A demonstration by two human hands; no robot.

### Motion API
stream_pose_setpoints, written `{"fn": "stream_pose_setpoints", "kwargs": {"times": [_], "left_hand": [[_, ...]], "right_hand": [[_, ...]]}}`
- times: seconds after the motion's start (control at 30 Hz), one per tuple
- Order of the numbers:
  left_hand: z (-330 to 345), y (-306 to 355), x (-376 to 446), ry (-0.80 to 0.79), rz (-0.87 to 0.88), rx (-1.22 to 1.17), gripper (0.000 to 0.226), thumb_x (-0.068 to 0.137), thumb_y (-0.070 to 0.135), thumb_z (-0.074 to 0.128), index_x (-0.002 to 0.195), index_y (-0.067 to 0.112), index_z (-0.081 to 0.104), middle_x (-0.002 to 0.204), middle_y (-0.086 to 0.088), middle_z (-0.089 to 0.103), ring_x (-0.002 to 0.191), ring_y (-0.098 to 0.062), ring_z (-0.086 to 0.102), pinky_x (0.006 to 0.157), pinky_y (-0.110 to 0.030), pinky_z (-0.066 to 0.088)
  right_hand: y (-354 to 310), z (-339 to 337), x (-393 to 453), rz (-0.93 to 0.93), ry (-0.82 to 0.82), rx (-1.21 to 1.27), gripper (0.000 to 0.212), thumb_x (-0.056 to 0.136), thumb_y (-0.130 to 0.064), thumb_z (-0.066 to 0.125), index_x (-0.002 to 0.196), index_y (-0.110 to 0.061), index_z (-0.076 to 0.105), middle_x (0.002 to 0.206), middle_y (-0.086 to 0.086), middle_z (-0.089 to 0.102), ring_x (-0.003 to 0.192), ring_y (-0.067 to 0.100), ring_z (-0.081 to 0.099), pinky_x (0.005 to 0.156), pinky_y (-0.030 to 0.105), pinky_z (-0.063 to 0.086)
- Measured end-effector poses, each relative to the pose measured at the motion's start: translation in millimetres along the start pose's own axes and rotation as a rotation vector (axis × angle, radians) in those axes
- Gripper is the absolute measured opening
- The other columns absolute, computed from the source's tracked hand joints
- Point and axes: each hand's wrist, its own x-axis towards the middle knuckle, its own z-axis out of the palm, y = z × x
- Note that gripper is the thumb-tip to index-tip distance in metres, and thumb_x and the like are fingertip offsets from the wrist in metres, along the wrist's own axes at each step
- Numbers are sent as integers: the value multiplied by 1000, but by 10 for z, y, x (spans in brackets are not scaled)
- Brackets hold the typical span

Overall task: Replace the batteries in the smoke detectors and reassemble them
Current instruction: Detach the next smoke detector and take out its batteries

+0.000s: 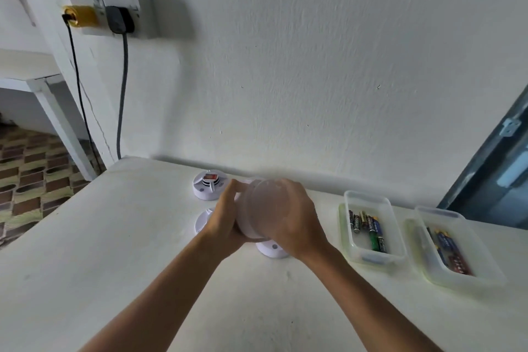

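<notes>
Both my hands hold one round white smoke detector (254, 214) above the table. My left hand (224, 218) grips its left side, and my right hand (294, 217) wraps over its right side and top, blurred by motion. Behind them, an open detector (208, 187) with a red part showing on top sits near the wall. Another white round piece (201, 221) lies half hidden under my left hand. A further white detector part (271, 250) peeks out below my right wrist.
Two clear plastic trays stand on the white table (114, 251) at the right, a nearer tray (371, 226) and a farther tray (454, 248), each with several batteries. A wall socket with plugs and hanging cables (123, 80) is at the upper left. A door edge is at the far right.
</notes>
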Motion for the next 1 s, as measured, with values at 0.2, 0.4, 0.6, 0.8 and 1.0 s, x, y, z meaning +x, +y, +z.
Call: {"fn": "stream_pose_setpoints", "kwargs": {"times": [0.2, 0.4, 0.6, 0.8, 1.0], "left_hand": [[-43, 114, 84, 99, 13, -98, 41, 89, 36, 38, 102, 9, 66, 106, -20, 66, 105, -40, 57, 90, -58, 45], [-100, 222, 152, 109, 12, -136, 40, 88, 37, 40, 102, 9, 65, 104, -20, 66, 102, -39, 57, 85, -56, 46], [-123, 245, 157, 110, 14, -132, 41, 89, 37, 39, 106, 9, 64, 109, -21, 64, 105, -39, 57, 84, -56, 47], [-53, 195, 211, 143, 23, -130, 39, 89, 35, 41, 106, 9, 64, 112, -21, 63, 108, -41, 55, 88, -59, 46], [434, 2, 401, 131, 28, -167, 36, 89, 35, 42, 100, 9, 63, 106, -21, 61, 102, -40, 54, 98, -60, 40]], "right_hand": [[77, -10, 225, 301, 371, 459, 31, 80, -21, 70, 108, -16, 60, 88, 4, 69, 76, 18, 66, 66, 27, 53], [625, -150, 546, 423, 161, -84, 22, 72, -27, 68, 75, -9, 57, 64, -2, 57, 62, 17, 53, 54, 27, 37], [1158, -16, 676, 465, -85, -472, 39, 75, -22, 72, 109, -7, 62, 109, 12, 63, 108, 32, 56, 82, 33, 48], [1169, 5, 618, 410, -171, -599, 43, 84, -33, 68, 120, -11, 61, 120, 12, 63, 119, 33, 50, 92, 37, 45], [692, -485, 472, 318, 142, -3, 5, 84, -11, 63, 85, -14, 67, 82, -2, 68, 78, 11, 63, 61, 8, 41]]}}
